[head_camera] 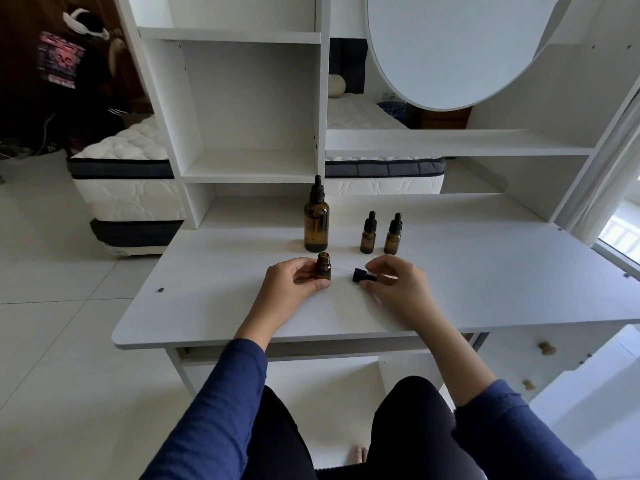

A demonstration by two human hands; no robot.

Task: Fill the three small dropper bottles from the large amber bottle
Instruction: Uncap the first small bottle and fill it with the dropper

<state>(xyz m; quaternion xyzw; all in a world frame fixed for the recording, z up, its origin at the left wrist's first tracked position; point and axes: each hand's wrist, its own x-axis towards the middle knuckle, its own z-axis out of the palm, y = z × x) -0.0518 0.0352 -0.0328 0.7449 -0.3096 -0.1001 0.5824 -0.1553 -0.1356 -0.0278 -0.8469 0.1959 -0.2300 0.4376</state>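
Note:
On the white desk [207, 306] my left hand [291, 284] grips a small amber bottle [323, 266] that stands upright with its neck uncapped. My right hand [394, 282] pinches that bottle's black dropper cap [362, 275], held sideways just above the desk to the right of the bottle. The thin glass pipette is barely visible between cap and bottle. Behind them stands the large amber bottle [316, 221] with its black dropper cap on. Two more small dropper bottles, one on the left [368, 235] and one on the right [393, 235], stand capped to the right of it.
White shelving [249, 109] rises at the back of the desk, with a round mirror [450, 50] at the upper right. A mattress [131, 188] lies on the floor behind. Another person [79, 64] is at the far left. My knees are under the desk's front edge.

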